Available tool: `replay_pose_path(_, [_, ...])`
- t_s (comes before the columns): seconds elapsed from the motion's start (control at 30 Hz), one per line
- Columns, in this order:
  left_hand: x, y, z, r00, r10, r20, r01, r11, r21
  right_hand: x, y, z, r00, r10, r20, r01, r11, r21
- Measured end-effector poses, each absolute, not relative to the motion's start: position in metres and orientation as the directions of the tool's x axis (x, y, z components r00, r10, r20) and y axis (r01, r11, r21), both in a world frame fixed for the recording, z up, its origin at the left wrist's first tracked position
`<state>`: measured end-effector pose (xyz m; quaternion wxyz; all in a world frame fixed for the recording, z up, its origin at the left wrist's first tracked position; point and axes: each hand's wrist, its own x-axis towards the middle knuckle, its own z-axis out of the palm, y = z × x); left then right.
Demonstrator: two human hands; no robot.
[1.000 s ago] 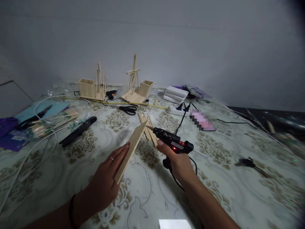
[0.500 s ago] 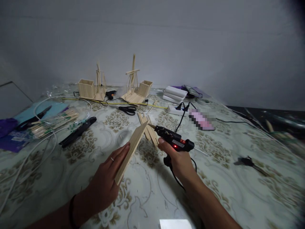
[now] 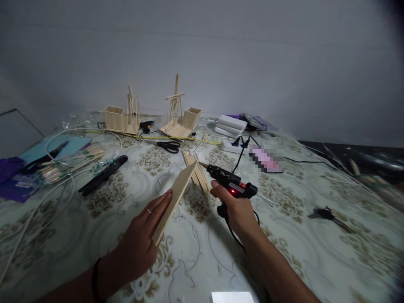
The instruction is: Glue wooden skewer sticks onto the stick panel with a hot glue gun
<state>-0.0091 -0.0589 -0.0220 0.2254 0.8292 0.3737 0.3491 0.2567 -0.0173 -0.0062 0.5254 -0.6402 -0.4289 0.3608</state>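
Note:
In my left hand (image 3: 139, 240) is a flat panel of light wooden sticks (image 3: 175, 198), tilted up on edge with its far end pointing away from me. My right hand (image 3: 236, 210) grips a black hot glue gun (image 3: 230, 181) with a red light glowing on its side. The gun's nozzle points left, close to the panel's far top corner; whether it touches cannot be told. A clear glue stick (image 3: 267, 198) pokes from the gun's back. Behind the panel lies a bundle of loose wooden sticks (image 3: 198, 176) on the patterned tablecloth (image 3: 189, 269).
Two stick models with boxes (image 3: 114, 118) (image 3: 192, 118) stand at the back. Black scissors (image 3: 168, 146), a black cutter (image 3: 102, 174) and bagged sticks (image 3: 74, 162) lie left. A power strip (image 3: 233, 146), a blurred pink item (image 3: 267, 159) and a dark tool (image 3: 328, 213) are right.
The glue gun's nozzle has shifted very slightly at the panel's far corner. My left hand and the panel stay nearly still.

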Motion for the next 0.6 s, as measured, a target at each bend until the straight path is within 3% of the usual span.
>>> replay_pose_path(0.6, [-0.0096, -0.0594, -0.018, 0.467, 0.794, 0.389, 0.479, -0.597, 0.643, 0.2621, -0.0135, -0.0124, 0.349, 0.937, 0.023, 0.242, -0.067, -0.968])
